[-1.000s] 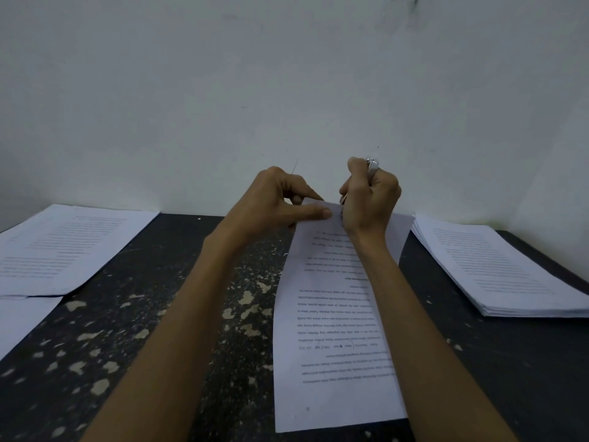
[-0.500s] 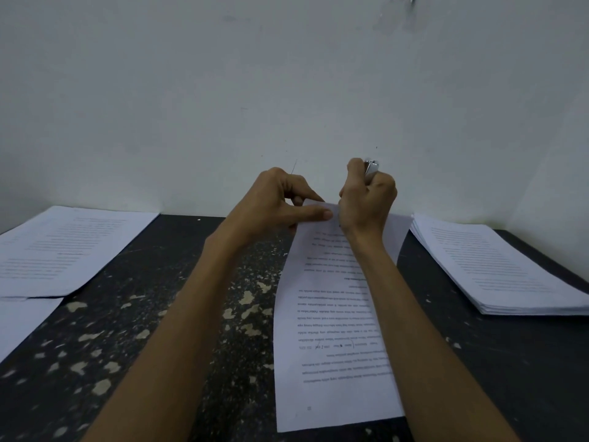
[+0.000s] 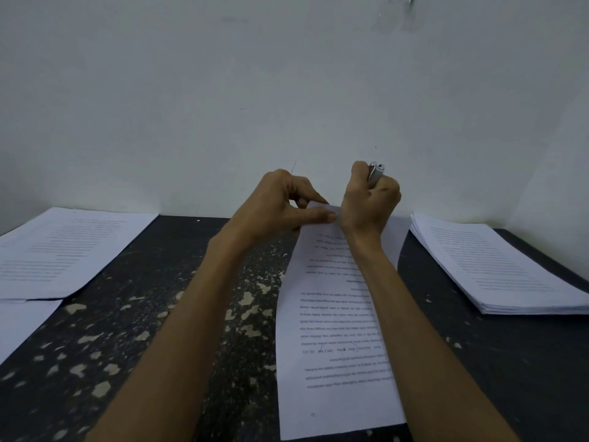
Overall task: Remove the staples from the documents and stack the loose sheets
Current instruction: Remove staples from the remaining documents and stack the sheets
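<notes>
The document (image 3: 334,330) lies lengthwise on the dark counter (image 3: 191,282), its far corner lifted and pinched by fingers (image 3: 315,216) of the left hand (image 3: 274,205); the right hand (image 3: 366,208), just beside it, curls its fingers round a metal tool (image 3: 376,172). A thick stack of sheets (image 3: 494,266) lies right, loose sheets (image 3: 63,250) left

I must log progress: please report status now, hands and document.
Left hand pinches document far corner. Right hand grips metal tool there. Nothing in the way.
</notes>
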